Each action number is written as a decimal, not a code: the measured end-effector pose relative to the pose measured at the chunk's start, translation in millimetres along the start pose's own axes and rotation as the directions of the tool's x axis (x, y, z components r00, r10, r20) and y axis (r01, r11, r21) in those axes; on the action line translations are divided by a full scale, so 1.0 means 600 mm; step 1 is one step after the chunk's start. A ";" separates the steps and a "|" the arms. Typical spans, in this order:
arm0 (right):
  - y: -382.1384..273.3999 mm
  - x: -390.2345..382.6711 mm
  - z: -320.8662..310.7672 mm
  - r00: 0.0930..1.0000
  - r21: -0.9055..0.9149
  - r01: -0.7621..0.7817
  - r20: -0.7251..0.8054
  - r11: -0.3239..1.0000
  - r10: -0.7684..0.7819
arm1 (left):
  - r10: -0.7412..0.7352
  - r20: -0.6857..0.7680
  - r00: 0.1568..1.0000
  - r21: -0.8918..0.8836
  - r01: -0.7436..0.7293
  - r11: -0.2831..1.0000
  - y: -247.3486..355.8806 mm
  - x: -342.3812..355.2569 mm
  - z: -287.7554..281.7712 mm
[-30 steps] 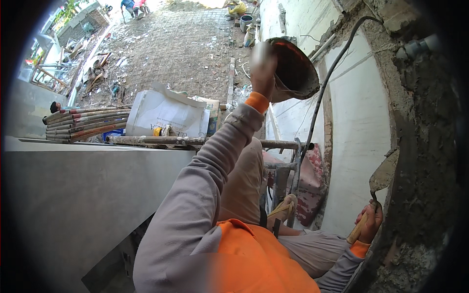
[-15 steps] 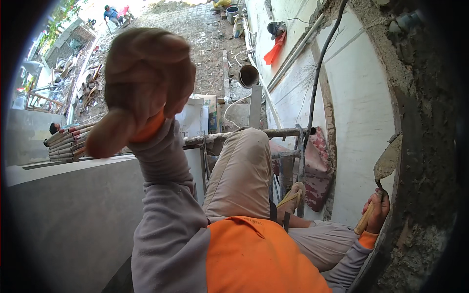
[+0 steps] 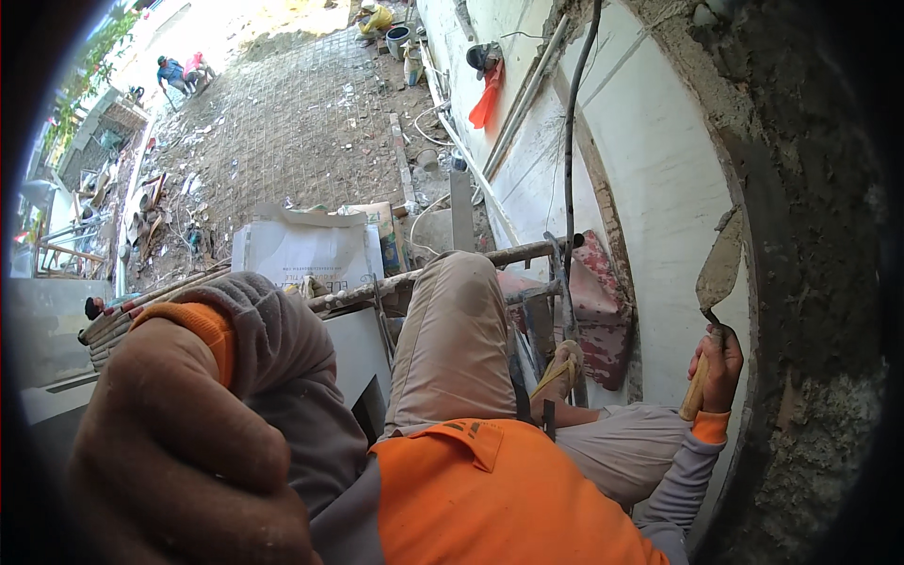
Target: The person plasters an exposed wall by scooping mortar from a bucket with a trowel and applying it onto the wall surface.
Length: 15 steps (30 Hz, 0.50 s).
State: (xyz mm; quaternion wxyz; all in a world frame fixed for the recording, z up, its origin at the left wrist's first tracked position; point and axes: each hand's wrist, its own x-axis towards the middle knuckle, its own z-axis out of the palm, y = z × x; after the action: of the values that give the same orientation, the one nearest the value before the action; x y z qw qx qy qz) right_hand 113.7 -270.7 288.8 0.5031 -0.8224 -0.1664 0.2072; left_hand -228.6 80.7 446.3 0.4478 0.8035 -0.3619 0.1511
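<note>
Trowel [image 3: 718, 273] points away from the body, blade near the rough wall [image 3: 800, 282], right hand [image 3: 718, 358] fingers clamped round its handle [image 3: 695, 391]. Left hand [image 3: 188, 452]'s well apart, fingers curled, can't tell if empty.

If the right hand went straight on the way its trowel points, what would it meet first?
The right hand's trowel would probably reach the rough grey wall first, just past the blade's tip; depth is unclear here.
</note>
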 end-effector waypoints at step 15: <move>-0.015 -0.028 0.000 0.999 -0.022 -0.008 -0.038 1.000 0.007 | 0.127 0.090 0.988 -0.154 -0.112 0.982 -0.059 0.043 0.006</move>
State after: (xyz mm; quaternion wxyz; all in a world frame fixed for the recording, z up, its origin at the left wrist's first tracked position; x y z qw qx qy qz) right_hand 98.8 -274.7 299.8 0.4961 -0.8324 -0.1558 0.1914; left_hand -185.7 78.0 437.6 0.4780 0.7511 -0.4418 0.1102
